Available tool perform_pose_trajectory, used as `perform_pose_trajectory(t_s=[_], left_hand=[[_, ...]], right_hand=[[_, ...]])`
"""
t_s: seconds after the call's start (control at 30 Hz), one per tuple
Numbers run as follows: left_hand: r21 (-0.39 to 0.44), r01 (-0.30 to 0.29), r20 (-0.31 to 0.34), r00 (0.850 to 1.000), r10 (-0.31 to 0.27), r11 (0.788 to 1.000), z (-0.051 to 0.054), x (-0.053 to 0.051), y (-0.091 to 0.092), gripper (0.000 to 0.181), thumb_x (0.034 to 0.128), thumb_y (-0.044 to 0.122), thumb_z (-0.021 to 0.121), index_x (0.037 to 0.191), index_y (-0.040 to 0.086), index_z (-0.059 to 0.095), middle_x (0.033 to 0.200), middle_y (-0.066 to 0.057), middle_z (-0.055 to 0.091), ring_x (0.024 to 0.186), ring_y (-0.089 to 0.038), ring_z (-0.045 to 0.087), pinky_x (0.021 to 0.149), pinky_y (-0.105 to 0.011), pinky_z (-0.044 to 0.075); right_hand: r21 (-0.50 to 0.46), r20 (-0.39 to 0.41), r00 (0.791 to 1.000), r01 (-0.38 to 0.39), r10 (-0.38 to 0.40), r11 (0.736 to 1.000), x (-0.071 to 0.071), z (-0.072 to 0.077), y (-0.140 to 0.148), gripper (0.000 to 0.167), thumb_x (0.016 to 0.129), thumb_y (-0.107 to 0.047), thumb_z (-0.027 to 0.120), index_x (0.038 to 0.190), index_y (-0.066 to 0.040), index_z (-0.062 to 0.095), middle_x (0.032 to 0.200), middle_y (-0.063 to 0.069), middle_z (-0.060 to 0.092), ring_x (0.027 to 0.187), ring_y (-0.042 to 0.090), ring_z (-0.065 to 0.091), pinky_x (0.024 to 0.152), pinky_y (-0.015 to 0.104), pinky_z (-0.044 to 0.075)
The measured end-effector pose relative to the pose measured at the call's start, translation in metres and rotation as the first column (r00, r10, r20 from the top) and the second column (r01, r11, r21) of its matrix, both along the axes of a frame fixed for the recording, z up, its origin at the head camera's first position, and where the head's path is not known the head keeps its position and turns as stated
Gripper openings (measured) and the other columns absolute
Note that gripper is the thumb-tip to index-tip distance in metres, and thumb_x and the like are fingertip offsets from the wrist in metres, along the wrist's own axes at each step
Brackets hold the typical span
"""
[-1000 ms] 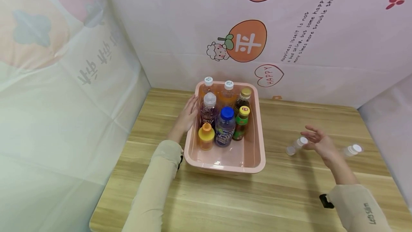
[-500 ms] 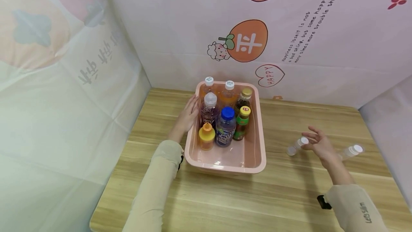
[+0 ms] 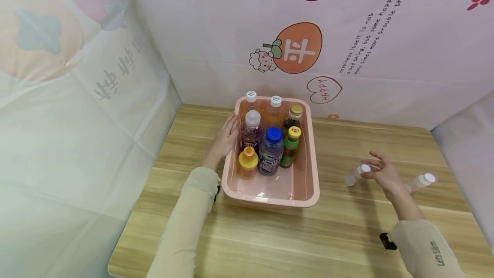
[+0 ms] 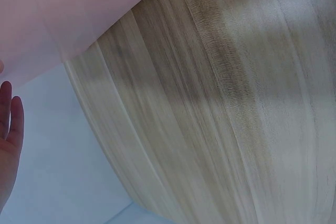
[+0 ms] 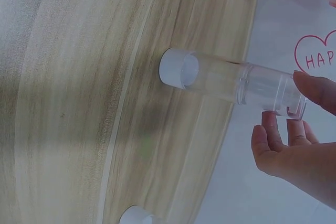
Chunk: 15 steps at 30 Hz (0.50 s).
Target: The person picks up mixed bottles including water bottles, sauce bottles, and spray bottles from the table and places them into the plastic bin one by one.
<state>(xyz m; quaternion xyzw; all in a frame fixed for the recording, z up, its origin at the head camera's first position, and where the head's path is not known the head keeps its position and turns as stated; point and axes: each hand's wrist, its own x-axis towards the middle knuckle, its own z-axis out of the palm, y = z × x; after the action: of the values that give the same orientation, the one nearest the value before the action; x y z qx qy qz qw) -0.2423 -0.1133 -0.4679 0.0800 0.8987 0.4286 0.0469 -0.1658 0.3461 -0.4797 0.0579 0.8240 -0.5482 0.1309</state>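
Observation:
A clear bottle with a white end is by the fingertips of my right hand. In the right wrist view, thumb and fingertips pinch the clear end of this bottle from opposite sides. A second similar bottle is right of that hand, partly hidden behind the wrist. My left hand rests against the left side of the pink tub, its fingers straight. In the left wrist view only some of its fingers show beside the tub wall.
Several bottles fill the tub's back and left, among them a blue-capped bottle, an orange squeeze bottle and a yellow-capped green-labelled bottle. The wooden table meets printed cloth walls behind and at both sides.
Since the first frame, my right hand and forearm have shifted very slightly. Both clear bottles, the tub and my left hand show no real movement; the whole view shifted slightly.

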Motion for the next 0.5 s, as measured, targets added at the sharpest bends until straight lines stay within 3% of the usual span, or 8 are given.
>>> perform_pose_trajectory(t_s=[0.2, 0.5], left_hand=[[0.005, 0.000, 0.009, 1.000, 0.000, 1.000, 0.0002, 0.0004, 0.0007, 0.054, 0.1010, 0.027, 0.030, 0.154, 0.022, 0.019, 0.163, 0.005, 0.008, 0.149, -0.028, 0.018, 0.120, -0.052, 0.019], [0.013, 0.003, 0.010, 1.000, -0.003, 1.000, 0.0008, 0.0003, 0.0005, 0.054, 0.1010, 0.027, 0.030, 0.154, 0.021, 0.019, 0.163, 0.004, 0.007, 0.148, -0.029, 0.018, 0.120, -0.052, 0.020]], right_hand=[[-0.021, -0.007, 1.000, 0.010, -0.010, 1.000, 0.0010, 0.0012, -0.0007, 0.088, 0.083, 0.006, 0.062, 0.148, 0.011, 0.002, 0.087, -0.039, 0.052, 0.083, -0.021, 0.051, 0.071, 0.003, 0.047], [0.049, 0.002, 1.000, 0.012, -0.012, 0.999, 0.0004, 0.0089, 0.0003, 0.089, 0.087, -0.004, 0.065, 0.150, 0.004, 0.004, 0.089, -0.040, 0.049, 0.084, -0.020, 0.047, 0.072, 0.003, 0.045]])
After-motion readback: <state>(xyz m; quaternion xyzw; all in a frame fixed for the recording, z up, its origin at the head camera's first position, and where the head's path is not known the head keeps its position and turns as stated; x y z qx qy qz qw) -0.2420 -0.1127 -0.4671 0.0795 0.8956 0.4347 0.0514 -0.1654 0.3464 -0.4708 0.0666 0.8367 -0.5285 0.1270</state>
